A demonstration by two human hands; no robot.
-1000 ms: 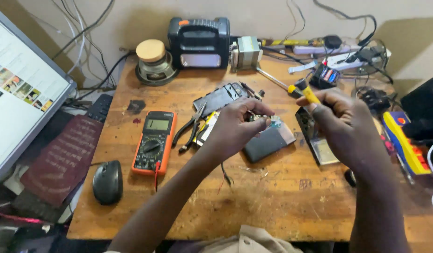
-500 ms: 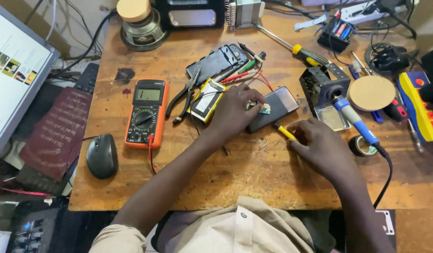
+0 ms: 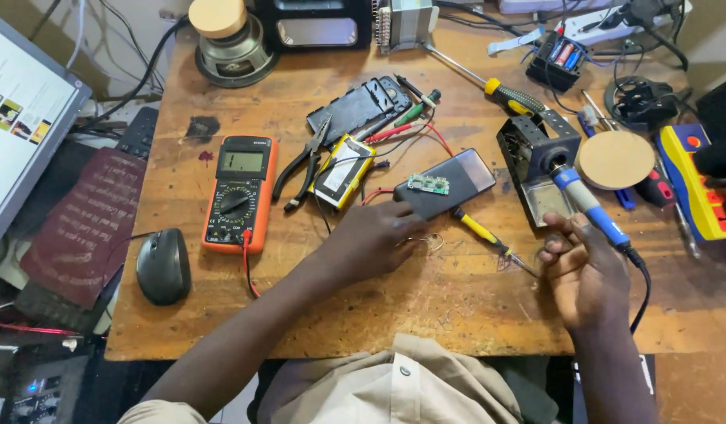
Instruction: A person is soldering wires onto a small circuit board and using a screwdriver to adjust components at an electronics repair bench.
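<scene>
Your right hand [image 3: 587, 271] is clamped on the blue soldering iron [image 3: 591, 208], its long axis running up-left, tip in the stand [image 3: 536, 157]. Your left hand [image 3: 371, 239], fingers curled on nothing visible, rests beside the dark phone [image 3: 445, 184].

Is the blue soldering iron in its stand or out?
Out. The right hand holds the soldering iron by its blue grip, its tip end over the stand.

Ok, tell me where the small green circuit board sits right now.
In the head view, the small green circuit board lies on top of the dark flat case at mid-table, just beyond the left hand and right of the yellow battery pack.
</scene>
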